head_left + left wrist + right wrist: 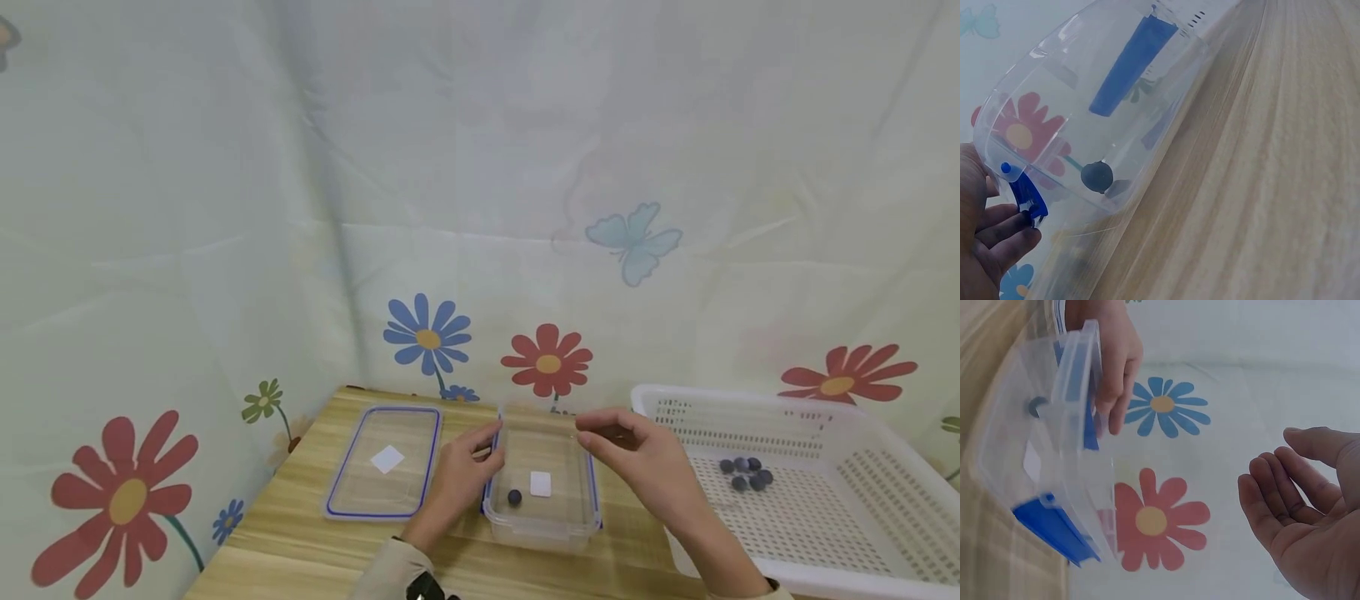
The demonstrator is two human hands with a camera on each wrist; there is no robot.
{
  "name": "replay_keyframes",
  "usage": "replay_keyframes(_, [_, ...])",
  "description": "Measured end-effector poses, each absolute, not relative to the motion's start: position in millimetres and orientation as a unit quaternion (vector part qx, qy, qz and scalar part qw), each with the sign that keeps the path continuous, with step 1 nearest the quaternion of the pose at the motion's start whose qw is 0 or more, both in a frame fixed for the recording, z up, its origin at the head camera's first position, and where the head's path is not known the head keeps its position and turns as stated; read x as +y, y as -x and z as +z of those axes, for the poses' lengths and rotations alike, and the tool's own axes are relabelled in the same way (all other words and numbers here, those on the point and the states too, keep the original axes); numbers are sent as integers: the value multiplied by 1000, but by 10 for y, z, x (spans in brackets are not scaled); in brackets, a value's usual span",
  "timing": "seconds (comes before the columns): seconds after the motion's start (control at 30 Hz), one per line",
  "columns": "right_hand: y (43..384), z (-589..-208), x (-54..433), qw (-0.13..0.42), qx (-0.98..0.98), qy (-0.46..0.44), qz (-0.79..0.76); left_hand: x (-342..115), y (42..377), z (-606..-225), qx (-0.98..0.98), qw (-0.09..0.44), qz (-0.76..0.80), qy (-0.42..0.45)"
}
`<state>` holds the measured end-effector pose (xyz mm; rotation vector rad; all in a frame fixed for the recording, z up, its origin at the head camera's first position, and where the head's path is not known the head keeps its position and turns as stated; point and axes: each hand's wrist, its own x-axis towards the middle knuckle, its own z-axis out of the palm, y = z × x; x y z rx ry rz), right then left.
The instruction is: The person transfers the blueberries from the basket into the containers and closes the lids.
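While, in the head view, a clear rectangular plastic box [542, 537] stands between left hand [461, 473] and right hand [654, 467], jolting could roll its round dark ball [514, 497]. Left wrist: the relaxed left hand, touching a blue plastic latch [1030, 199], might snag. Right wrist: the cupped, empty right hand could bump the box.

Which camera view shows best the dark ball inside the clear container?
The left wrist view: there the dark ball looks largest, through the clear container. The head view shows it whole but small; the right wrist view, only a dim partial shape.
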<state>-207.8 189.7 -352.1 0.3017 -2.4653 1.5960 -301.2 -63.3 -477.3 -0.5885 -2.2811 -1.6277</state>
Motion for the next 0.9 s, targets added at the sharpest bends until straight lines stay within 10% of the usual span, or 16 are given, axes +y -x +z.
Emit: replay_keyframes(0.9, [2307, -3073, 2641, 149, -905, -172, 358, -602, 3008, -4774, -786, 153, -560, 214])
